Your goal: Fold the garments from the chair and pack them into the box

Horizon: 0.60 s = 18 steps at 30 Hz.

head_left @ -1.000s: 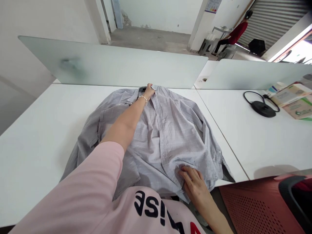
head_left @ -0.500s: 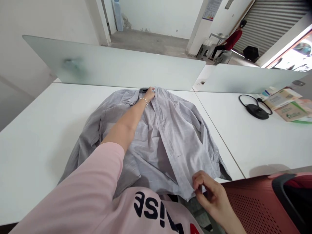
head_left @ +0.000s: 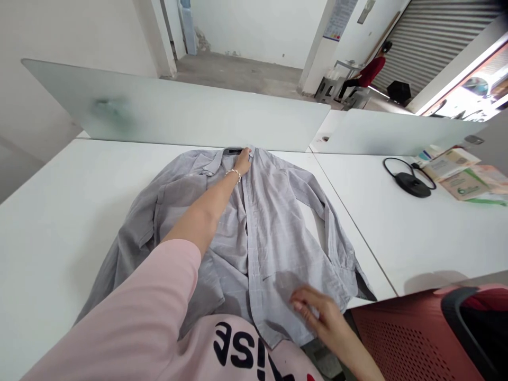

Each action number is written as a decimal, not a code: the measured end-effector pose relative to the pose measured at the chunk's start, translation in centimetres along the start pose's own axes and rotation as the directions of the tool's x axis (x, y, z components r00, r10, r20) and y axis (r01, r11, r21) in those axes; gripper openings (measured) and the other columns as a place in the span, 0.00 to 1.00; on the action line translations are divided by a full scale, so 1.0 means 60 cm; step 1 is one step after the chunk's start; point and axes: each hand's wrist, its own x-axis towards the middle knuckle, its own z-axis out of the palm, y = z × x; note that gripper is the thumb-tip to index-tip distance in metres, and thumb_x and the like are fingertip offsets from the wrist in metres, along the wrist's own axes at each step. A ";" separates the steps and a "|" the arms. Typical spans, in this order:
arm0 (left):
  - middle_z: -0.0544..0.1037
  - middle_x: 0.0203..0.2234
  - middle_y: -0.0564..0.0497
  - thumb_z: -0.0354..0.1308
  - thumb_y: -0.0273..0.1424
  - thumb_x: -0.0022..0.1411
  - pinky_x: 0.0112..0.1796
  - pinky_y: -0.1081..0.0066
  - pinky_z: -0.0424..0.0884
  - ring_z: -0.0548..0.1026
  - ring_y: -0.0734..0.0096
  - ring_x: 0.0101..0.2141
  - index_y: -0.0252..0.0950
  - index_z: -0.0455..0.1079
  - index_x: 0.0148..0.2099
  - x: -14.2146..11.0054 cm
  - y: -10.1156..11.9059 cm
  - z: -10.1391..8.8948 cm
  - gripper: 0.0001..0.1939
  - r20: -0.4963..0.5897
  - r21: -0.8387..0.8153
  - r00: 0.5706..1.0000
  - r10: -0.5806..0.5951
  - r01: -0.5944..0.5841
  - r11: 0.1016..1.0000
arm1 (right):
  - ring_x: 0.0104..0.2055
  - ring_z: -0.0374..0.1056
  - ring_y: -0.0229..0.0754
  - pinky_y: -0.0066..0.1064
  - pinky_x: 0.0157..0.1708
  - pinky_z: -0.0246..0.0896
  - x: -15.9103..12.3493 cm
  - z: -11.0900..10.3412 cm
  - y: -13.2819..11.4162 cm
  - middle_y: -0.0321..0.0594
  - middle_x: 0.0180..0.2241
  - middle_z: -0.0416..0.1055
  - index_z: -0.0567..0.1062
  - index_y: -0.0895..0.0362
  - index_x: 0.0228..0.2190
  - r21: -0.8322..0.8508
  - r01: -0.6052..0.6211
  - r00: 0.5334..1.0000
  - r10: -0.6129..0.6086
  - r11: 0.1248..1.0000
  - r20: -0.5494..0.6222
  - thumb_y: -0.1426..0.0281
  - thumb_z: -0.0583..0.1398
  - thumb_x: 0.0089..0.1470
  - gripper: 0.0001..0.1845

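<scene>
A grey long-sleeved button-up shirt (head_left: 273, 227) lies spread on the white table, collar at the far side and hem toward me. At the collar, my left hand (head_left: 243, 160) is closed on the fabric near the top of the front opening; a beaded bracelet circles that wrist. My right hand (head_left: 313, 311) is over the lower right front panel, its fingers loosely bent and apart, with no cloth gripped. Whether its fingertips touch the shirt I cannot tell. My left forearm hides part of the shirt's left front. The right sleeve lies out to the side, table showing between it and the body.
Frosted glass dividers (head_left: 178, 119) run along the table's (head_left: 43, 233) back edge. Boxes (head_left: 464, 182) and a black round base with a cable (head_left: 413, 184) sit at right. A red perforated chair (head_left: 400, 338) stands at lower right. A person in red (head_left: 371, 71) sits far off.
My right hand has let go of the hem corner and moved left. The right front panel has shifted left, narrowing the front opening. My left hand stays at the collar.
</scene>
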 end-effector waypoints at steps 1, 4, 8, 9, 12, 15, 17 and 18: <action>0.68 0.59 0.37 0.50 0.18 0.55 0.64 0.55 0.56 0.63 0.53 0.62 0.32 0.64 0.60 -0.005 0.001 0.003 0.29 0.009 0.036 1.000 0.006 -0.007 0.999 | 0.44 0.70 0.42 0.31 0.43 0.68 0.003 -0.009 0.020 0.46 0.42 0.71 0.75 0.57 0.42 -0.085 -0.009 0.990 -0.004 0.996 -0.143 0.62 0.53 0.68 0.15; 0.57 0.67 0.38 0.49 0.21 0.60 0.65 0.49 0.51 0.56 0.48 0.66 0.33 0.62 0.63 -0.029 0.008 0.010 0.28 -0.025 0.194 1.000 0.019 -0.014 0.981 | 0.48 0.69 0.45 0.36 0.48 0.67 0.015 -0.023 0.083 0.49 0.47 0.69 0.73 0.57 0.46 -0.342 -0.113 0.871 -0.073 0.933 -0.486 0.67 0.50 0.68 0.15; 0.44 0.72 0.43 0.44 0.23 0.66 0.66 0.42 0.32 0.41 0.49 0.71 0.35 0.62 0.64 -0.055 0.025 0.012 0.26 -0.073 0.326 0.985 0.156 -0.124 0.937 | 0.47 0.67 0.50 0.43 0.45 0.66 0.026 -0.013 0.131 0.52 0.46 0.68 0.71 0.59 0.49 -0.596 -0.265 0.813 -0.157 0.758 -0.561 0.68 0.47 0.69 0.17; 0.46 0.72 0.43 0.43 0.24 0.67 0.66 0.43 0.29 0.41 0.51 0.71 0.35 0.62 0.64 -0.058 0.029 0.013 0.25 -0.002 0.350 0.978 0.208 -0.194 0.917 | 0.47 0.67 0.51 0.44 0.43 0.66 0.026 -0.010 0.135 0.53 0.46 0.68 0.70 0.59 0.50 -0.636 -0.313 0.807 -0.155 0.705 -0.570 0.67 0.47 0.68 0.17; 0.55 0.70 0.41 0.41 0.29 0.71 0.66 0.41 0.26 0.48 0.53 0.70 0.35 0.63 0.65 -0.062 0.034 0.016 0.24 0.283 0.374 0.923 0.261 -0.357 0.856 | 0.45 0.65 0.54 0.43 0.40 0.64 0.018 -0.005 0.139 0.53 0.46 0.69 0.69 0.60 0.51 -0.684 -0.441 0.779 -0.131 0.581 -0.613 0.63 0.49 0.68 0.18; 0.54 0.70 0.41 0.42 0.36 0.72 0.64 0.36 0.28 0.49 0.51 0.70 0.38 0.61 0.67 -0.062 0.031 0.021 0.25 0.381 0.402 0.911 0.154 -0.314 0.860 | 0.43 0.67 0.53 0.41 0.37 0.62 -0.001 -0.016 0.150 0.51 0.42 0.71 0.71 0.59 0.46 -0.683 -0.497 0.771 -0.089 0.536 -0.631 0.61 0.48 0.68 0.18; 0.51 0.71 0.42 0.41 0.37 0.73 0.63 0.34 0.30 0.47 0.51 0.70 0.40 0.59 0.69 -0.061 0.027 0.024 0.26 0.375 0.425 0.922 0.096 -0.263 0.866 | 0.42 0.68 0.54 0.41 0.37 0.62 -0.019 -0.032 0.168 0.50 0.41 0.72 0.71 0.58 0.44 -0.658 -0.531 0.763 -0.037 0.534 -0.645 0.59 0.47 0.67 0.19; 0.51 0.71 0.42 0.41 0.37 0.73 0.63 0.33 0.30 0.46 0.52 0.70 0.40 0.58 0.69 -0.060 0.026 0.024 0.26 0.371 0.430 0.925 0.083 -0.250 0.868 | 0.42 0.68 0.54 0.42 0.37 0.62 -0.029 -0.042 0.179 0.50 0.41 0.72 0.72 0.58 0.43 -0.631 -0.549 0.752 -0.005 0.548 -0.659 0.58 0.47 0.67 0.20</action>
